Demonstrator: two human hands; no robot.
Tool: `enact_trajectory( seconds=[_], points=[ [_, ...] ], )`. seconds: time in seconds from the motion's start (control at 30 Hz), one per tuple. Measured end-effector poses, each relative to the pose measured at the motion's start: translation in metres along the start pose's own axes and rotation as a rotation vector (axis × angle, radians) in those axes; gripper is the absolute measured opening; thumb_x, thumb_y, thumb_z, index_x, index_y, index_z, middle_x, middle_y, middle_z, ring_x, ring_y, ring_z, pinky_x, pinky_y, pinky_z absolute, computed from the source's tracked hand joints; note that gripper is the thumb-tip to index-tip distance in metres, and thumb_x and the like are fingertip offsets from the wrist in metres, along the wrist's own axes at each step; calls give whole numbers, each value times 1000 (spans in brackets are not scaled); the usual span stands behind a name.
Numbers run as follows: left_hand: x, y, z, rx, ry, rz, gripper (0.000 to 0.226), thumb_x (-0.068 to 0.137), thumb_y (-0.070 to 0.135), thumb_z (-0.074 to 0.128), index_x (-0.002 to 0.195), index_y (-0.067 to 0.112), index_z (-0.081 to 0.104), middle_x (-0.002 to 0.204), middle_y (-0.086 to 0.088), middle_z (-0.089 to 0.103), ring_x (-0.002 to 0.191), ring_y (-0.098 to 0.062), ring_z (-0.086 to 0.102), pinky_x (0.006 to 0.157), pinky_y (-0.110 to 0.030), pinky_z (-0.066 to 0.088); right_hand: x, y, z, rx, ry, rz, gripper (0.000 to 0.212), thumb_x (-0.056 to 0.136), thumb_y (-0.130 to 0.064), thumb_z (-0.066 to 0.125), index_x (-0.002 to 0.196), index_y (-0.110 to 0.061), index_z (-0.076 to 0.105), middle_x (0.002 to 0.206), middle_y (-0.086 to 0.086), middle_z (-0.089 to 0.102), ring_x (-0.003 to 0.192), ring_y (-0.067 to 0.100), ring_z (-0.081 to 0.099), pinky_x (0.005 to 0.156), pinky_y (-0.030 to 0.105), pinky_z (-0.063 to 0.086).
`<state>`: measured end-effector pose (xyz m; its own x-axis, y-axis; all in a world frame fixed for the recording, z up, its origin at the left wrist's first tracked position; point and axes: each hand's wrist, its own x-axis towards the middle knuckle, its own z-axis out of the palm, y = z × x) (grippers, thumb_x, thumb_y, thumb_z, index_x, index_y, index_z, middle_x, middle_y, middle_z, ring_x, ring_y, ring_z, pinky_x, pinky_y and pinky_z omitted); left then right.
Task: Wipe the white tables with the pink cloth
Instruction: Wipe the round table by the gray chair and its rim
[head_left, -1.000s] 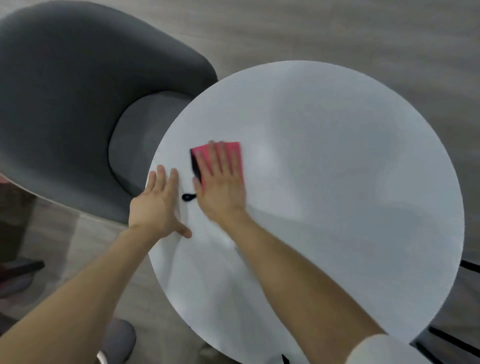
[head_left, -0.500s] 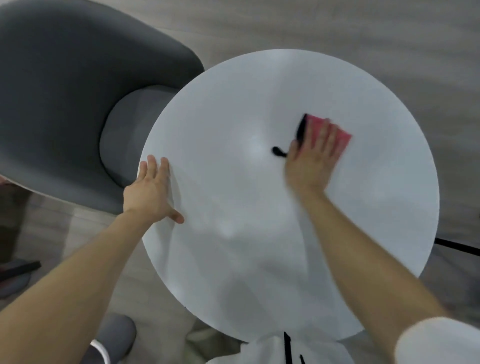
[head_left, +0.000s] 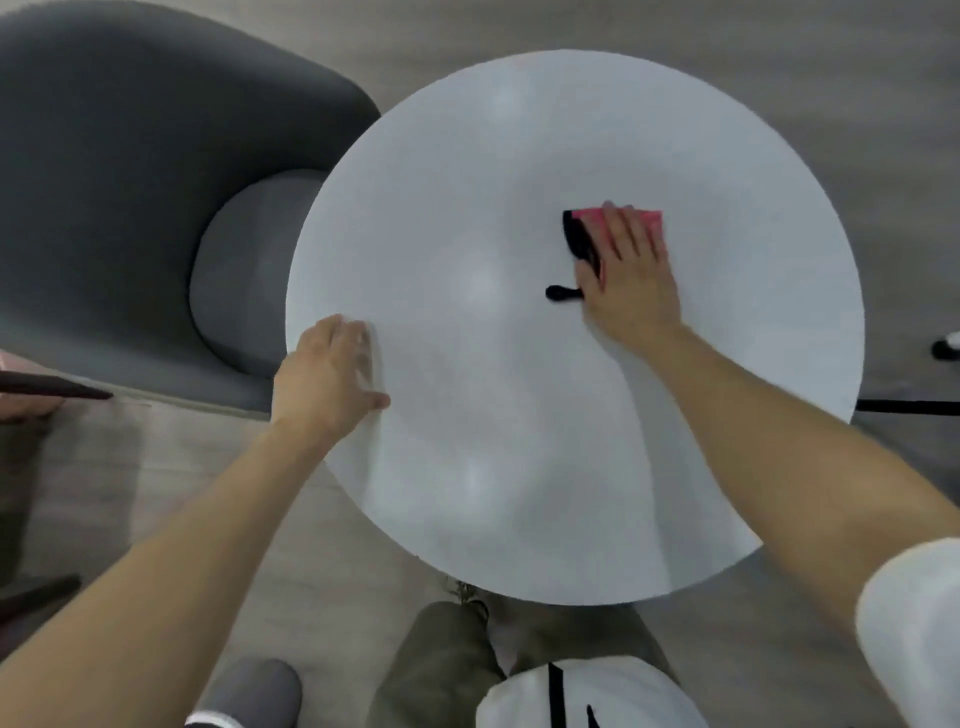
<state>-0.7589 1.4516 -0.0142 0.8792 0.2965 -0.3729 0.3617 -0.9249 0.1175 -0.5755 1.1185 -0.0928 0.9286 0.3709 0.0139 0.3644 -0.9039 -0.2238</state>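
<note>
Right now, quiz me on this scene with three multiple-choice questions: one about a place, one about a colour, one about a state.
1. Where is the grey upholstered chair relative to the round white table?
A. on its left
B. on its right
C. on top of it

2. What colour is the folded cloth under the right-hand grip?
A. blue
B. yellow
C. pink with a black edge

3. What is the left-hand grip doing?
A. lifting a cup
B. resting on the table near its rim, holding nothing
C. pulling the chair

Answers:
1 A, the chair sits past the table's left rim.
2 C, pink shows beyond the grip and black beside it.
3 B, it lies on the tabletop by the left rim with nothing in it.
</note>
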Motion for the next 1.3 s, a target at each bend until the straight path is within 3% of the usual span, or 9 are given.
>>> enact_trajectory(
  seconds=[0.1,0.23,0.37,0.53,0.67,0.83,1.0,1.17,1.3],
  points=[
    [-44,-5,16,-19,-9,87,89,75,37,100,148,13,56,154,-8,52,139,-34,52,109,-53,52,-38,-83,15,10,26,229,67,110,-45,34,172,-20,25,178,13,23,166,35,16,134,59,5],
    [-82,-18,31,-3,-108,136,97,72,33,102,152,8,55,158,-12,50,144,-36,49,120,-46,43,-148,-212,45,106,-69,-313,66,109,-41,44,171,-23,29,176,10,28,166,35,16,133,61,11],
    [-90,-18,37,25,-171,132,114,72,31,102,164,9,39,176,-10,28,159,-34,31,130,-42,30,-192,-156,31,33,-171,-600,64,114,-46,35,173,-30,16,181,1,14,169,24,3,135,55,9],
    [-89,-11,36,47,-140,109,104,71,28,103,156,11,45,168,-4,35,151,-29,36,114,-42,45,-204,0,-17,-99,-142,-65,67,112,-52,27,173,-31,8,181,3,16,168,22,5,136,51,5],
    [-91,-14,38,103,-143,139,97,75,30,100,153,10,47,163,-7,40,149,-30,40,111,-45,48,-214,-57,-3,-87,-76,343,70,112,-50,25,174,-20,10,181,13,7,168,31,2,135,54,0],
    [-93,-17,35,183,-127,216,78,80,32,95,148,16,58,152,-4,53,136,-28,54,97,-48,57,-244,-212,35,35,-141,-111,68,113,-48,32,173,-20,17,180,14,12,168,36,1,133,60,5],
    [-80,-7,36,278,-84,243,61,85,46,89,135,20,64,136,-4,61,113,-28,65,79,-43,56,-283,-145,24,50,-73,-319,57,115,-45,35,170,-29,30,178,1,25,168,25,12,136,53,8],
    [-84,30,43,260,-62,405,52,89,36,86,135,21,66,123,-1,62,108,-28,64,78,-42,55,-321,21,-21,-53,0,240,62,113,-38,47,170,-23,30,177,7,27,167,26,15,135,54,10],
    [-106,73,55,157,-109,502,60,88,34,88,142,21,63,137,-3,59,125,-29,58,90,-45,55,-306,-7,-13,-68,-12,562,67,113,-46,33,173,-23,15,181,10,10,168,29,3,135,54,4]
  ],
)
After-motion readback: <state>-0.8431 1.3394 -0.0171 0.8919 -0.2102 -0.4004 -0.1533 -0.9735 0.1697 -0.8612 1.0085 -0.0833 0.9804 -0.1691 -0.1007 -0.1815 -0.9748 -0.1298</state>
